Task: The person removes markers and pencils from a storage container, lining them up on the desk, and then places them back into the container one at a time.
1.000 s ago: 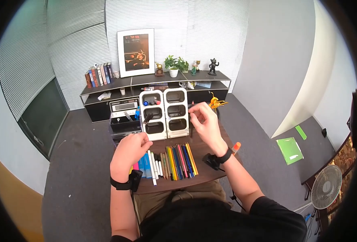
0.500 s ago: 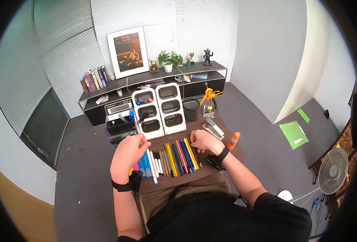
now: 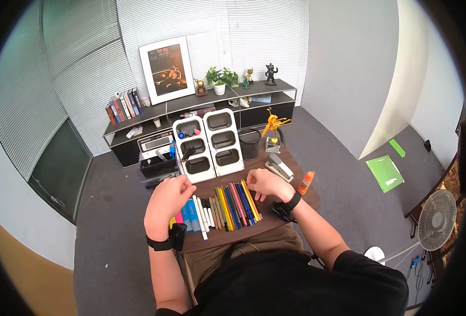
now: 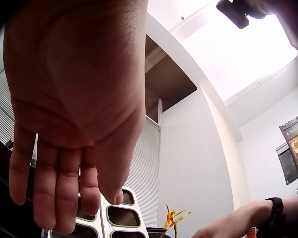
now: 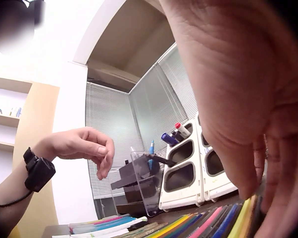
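At the pencils (image 3: 236, 206), right hand (image 3: 269, 184)

I read its grip as relaxed; contact, cannot tell. Left hand (image 3: 169, 203): raised by the markers (image 3: 200, 216), fingers loose. Both rows lie on the worktop (image 3: 206, 243) before the white organizer (image 3: 210, 164).

framed poster (image 3: 167, 71), potted plant (image 3: 219, 80) on low cabinet (image 3: 259, 117)

2 white 3-compartment racks (image 3: 221, 130), 1 stapler (image 3: 279, 167) and 1 glue stick (image 3: 305, 183).

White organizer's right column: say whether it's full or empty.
Empty: all three compartments of the column show bare dark interiors.
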`<action>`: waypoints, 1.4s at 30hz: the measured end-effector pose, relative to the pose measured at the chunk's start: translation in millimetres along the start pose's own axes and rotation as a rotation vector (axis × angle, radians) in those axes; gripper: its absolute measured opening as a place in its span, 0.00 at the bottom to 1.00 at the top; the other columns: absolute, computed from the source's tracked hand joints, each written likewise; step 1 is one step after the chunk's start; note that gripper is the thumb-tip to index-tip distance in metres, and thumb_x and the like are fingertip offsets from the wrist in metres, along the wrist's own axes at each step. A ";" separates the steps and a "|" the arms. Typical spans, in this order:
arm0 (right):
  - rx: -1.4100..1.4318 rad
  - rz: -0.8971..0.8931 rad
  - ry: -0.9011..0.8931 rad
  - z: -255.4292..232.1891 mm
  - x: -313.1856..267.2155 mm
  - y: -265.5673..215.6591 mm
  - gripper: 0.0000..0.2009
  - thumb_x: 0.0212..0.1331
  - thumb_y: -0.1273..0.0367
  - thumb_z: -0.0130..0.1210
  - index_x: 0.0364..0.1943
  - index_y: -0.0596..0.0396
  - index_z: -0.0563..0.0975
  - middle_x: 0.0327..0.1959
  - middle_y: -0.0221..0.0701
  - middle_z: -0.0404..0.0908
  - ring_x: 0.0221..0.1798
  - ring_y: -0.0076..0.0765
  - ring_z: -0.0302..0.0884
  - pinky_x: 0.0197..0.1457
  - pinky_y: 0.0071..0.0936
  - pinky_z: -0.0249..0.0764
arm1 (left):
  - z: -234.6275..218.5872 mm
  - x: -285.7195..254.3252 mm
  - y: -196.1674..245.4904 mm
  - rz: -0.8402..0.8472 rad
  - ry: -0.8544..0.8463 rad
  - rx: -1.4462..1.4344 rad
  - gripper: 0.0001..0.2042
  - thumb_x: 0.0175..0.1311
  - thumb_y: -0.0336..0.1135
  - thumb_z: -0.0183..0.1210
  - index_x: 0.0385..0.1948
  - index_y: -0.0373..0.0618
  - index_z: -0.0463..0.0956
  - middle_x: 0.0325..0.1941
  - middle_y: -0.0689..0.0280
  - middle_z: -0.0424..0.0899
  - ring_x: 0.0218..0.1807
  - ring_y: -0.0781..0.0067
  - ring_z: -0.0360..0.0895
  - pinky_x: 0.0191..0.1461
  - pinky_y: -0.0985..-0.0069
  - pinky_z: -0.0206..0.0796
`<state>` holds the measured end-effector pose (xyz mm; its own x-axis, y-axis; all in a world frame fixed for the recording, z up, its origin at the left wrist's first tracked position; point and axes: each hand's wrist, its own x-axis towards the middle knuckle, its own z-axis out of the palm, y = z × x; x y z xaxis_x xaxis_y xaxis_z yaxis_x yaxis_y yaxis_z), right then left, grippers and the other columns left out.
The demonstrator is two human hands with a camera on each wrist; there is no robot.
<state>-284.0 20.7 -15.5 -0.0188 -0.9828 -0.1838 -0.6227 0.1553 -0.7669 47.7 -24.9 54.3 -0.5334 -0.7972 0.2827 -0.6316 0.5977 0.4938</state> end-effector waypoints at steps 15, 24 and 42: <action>-0.502 -0.977 0.316 35.8 38.8 -66.7 0.26 0.60 0.73 0.68 0.64 0.61 0.82 0.82 0.46 0.68 0.84 0.58 0.62 0.86 0.51 0.65 | -7.2 -4.4 -5.6 0.015 0.055 0.019 0.13 0.71 0.39 0.68 0.36 0.36 0.85 0.30 0.52 0.89 0.35 0.48 0.88 0.42 0.57 0.77; -0.641 -1.028 0.362 57.7 76.6 -96.6 0.30 0.58 0.74 0.66 0.68 0.65 0.77 0.77 0.44 0.73 0.80 0.56 0.66 0.84 0.49 0.63 | -2.1 -6.7 -4.2 0.051 0.093 0.009 0.12 0.70 0.38 0.69 0.37 0.37 0.84 0.30 0.53 0.90 0.35 0.49 0.89 0.42 0.58 0.78; 0.020 -0.550 0.690 -18.2 3.9 -13.4 0.07 0.66 0.78 0.63 0.45 0.60 0.88 0.42 0.35 0.85 0.35 0.28 0.85 0.40 0.29 0.81 | -3.7 -5.2 -1.5 -0.007 0.018 0.028 0.12 0.71 0.38 0.68 0.38 0.35 0.86 0.33 0.51 0.90 0.36 0.51 0.89 0.44 0.60 0.78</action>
<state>-289.9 12.9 5.3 -0.1928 -0.7590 0.6219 -0.6689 -0.3621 -0.6492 53.5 -21.9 55.2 -0.5185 -0.8028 0.2943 -0.6513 0.5938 0.4724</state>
